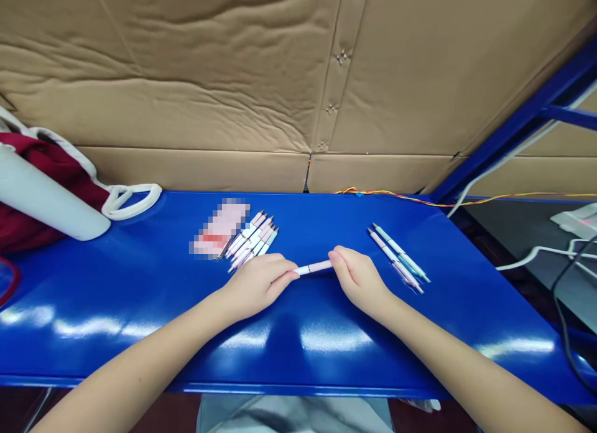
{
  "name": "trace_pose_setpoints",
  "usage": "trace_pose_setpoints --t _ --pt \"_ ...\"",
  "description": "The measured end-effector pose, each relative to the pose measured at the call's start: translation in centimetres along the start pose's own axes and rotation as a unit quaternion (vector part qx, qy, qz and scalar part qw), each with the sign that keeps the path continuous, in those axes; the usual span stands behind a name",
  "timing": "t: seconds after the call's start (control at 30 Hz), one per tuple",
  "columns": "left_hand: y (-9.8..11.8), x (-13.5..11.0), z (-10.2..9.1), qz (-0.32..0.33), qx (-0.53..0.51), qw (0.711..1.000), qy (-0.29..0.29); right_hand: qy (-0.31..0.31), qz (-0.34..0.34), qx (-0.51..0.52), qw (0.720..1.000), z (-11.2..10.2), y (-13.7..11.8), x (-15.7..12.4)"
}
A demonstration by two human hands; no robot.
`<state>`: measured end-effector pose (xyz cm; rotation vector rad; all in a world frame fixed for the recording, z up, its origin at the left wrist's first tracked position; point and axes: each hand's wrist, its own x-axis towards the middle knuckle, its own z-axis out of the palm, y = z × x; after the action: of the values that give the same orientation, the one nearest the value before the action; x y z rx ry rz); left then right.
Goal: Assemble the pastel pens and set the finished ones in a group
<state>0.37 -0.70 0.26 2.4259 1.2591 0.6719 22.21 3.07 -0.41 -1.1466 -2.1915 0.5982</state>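
Left hand (259, 285) and right hand (359, 282) each pinch one end of a pink-and-white pen (313, 268), fingertips closed on it, level over mid-table on the blue metal table (326, 224). Bundled pastel pens (252, 241) lie just beyond the left hand, touching a blurred pink card (219, 228). Looser teal-and-pink pens (398, 257) lie beside the right hand. Red cloth (32, 184) sits at the table's far-left corner.

Pale pink pen (313, 267), glossy blue bench (116, 284), tan cardboard (186, 78)
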Motion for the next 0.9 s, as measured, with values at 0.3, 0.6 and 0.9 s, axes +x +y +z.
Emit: trace_pose_setpoints --t 0.3,0.6,0.9 --pt "-0.6 0.0 -0.9 0.002 0.085 0.996 0.023 -0.043 0.084 0.196 0.976 -1.3 0.5 0.6" --pt "-0.4 0.0 -0.5 -0.007 0.123 0.992 -0.002 -0.094 0.091 0.151 0.980 -1.0 0.1 0.5" --pt "-0.1 0.0 -0.4 -0.012 0.188 0.979 -0.072 -0.103 0.031 0.171 0.979 -0.4 -0.4 0.0"
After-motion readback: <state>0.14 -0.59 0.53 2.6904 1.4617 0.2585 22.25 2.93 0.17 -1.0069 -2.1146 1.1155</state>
